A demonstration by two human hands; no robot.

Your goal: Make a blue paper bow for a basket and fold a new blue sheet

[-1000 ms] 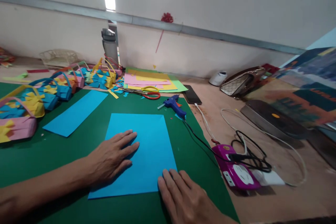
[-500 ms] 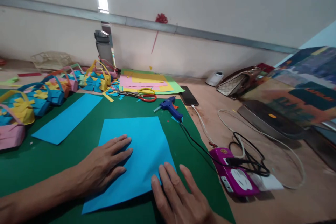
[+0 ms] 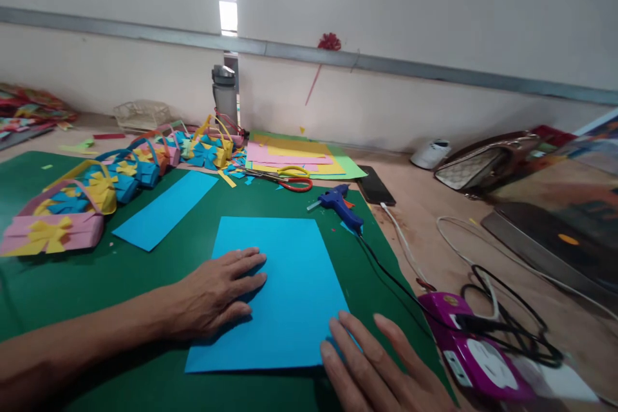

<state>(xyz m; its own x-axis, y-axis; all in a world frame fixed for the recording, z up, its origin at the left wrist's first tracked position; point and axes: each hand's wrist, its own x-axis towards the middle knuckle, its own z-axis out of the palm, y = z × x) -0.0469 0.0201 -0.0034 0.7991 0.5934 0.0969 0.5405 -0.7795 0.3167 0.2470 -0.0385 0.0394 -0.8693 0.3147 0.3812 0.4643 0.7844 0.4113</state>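
Note:
A sheet of blue paper (image 3: 284, 296) lies before me on the green mat (image 3: 145, 296). My left hand (image 3: 217, 293) rests on its left side, palm down with the fingers spread. At the lower right corner, the fingers of my right hand (image 3: 381, 360) touch the sheet's edge, stretched out and apart. A narrow blue paper strip (image 3: 167, 209) lies further back on the left. Beyond the sheet's far right corner is a blue glue gun (image 3: 340, 206), its cord running to a purple power strip (image 3: 476, 347).
Small paper baskets with bows (image 3: 62, 232) line the left side. Scissors (image 3: 290, 179) lie in front of stacked coloured paper (image 3: 290, 154). A grey bottle (image 3: 224, 93) stands by the wall. On the right are a phone (image 3: 376, 187), cables and a bag (image 3: 483, 164).
The camera view has turned left, so everything sits further right in the picture. The blue sheet lies flatter and squarer to me. Both hands are still on it.

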